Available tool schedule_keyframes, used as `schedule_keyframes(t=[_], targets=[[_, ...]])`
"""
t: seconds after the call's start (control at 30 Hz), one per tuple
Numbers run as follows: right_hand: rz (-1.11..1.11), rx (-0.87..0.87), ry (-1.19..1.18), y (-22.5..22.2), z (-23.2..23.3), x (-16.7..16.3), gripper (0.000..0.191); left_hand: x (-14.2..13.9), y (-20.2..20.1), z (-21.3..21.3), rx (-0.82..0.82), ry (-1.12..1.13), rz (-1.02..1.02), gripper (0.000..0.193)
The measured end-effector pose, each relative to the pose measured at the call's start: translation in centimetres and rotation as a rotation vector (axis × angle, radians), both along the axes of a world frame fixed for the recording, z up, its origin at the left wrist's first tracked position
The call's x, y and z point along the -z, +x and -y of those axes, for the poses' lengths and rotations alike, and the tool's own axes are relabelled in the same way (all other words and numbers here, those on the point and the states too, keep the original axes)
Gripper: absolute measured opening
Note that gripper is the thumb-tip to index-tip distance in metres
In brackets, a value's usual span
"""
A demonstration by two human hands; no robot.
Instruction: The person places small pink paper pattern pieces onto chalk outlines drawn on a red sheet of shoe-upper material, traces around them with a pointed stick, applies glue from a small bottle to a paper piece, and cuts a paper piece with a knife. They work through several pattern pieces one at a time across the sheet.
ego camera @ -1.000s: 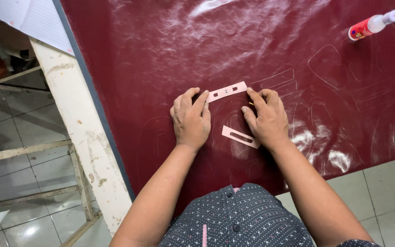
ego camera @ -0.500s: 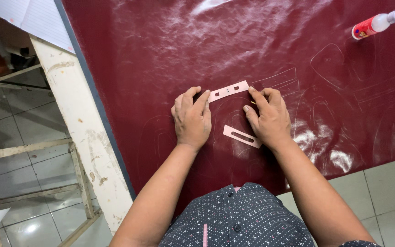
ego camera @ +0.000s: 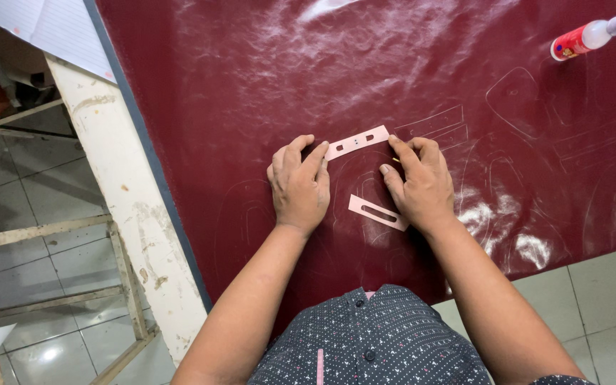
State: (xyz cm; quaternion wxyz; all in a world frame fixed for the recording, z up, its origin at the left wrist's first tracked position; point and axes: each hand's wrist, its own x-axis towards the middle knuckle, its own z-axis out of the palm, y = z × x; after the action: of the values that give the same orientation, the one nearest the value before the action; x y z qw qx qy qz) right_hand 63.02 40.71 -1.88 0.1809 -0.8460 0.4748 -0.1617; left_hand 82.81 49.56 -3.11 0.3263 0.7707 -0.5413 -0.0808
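Head view looked down on a shiny dark red sheet of leather-like material (ego camera: 336, 78) spread over a worn white table edge (ego camera: 126, 207), with lined white paper (ego camera: 44, 32) at the far left corner and a pale wooden frame (ego camera: 51, 235) on the tiled floor below it. Left hand (ego camera: 299, 187) lay flat on the sheet with fingers together, its fingertips (ego camera: 319, 153) pressing down the near end of a narrow pink template strip (ego camera: 356, 142) that bore small holes. That strip sat tilted, its right end higher in the picture, between the two hands. Right hand (ego camera: 418, 187) rested just beside the strip's other end, fingers curled; something thin and yellowish showed at its fingertips, possibly a marking tool, though it was too small to be sure. A second pink template with a long slot (ego camera: 378, 212) lay loose on the sheet, partly tucked under the right hand's heel. Faint traced outlines (ego camera: 515, 107) of earlier shapes covered the sheet to the right, and a red and white bottle (ego camera: 589, 36) lay on its side at the far right corner, well apart from the hands. Judged from this, the step in hand was pinning the holed strip in place for tracing. A clean outline would call for firm, unmoving pressure from the left hand while the right ran along the strip's edge
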Motion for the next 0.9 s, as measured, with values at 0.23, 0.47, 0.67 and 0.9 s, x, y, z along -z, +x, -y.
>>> schedule_keyframes(t=[0.23,0.47,0.67,0.9], targets=[[0.015,-0.001,-0.019,0.0,-0.07,0.04,0.048,0.01,-0.04,0.02,-0.004,-0.008,-0.003,0.028],[0.03,0.004,-0.009,-0.01,-0.1,-0.02,0.047,0.0,0.04,0.02,-0.003,-0.01,-0.007,0.029],[0.031,0.001,-0.025,0.04,-0.08,0.11,0.047,-0.02,0.01,0.06,-0.006,-0.017,-0.008,0.028],[0.046,0.0,-0.013,0.02,-0.14,0.01,0.046,0.04,0.0,0.0,0.008,-0.001,0.018,0.027]])
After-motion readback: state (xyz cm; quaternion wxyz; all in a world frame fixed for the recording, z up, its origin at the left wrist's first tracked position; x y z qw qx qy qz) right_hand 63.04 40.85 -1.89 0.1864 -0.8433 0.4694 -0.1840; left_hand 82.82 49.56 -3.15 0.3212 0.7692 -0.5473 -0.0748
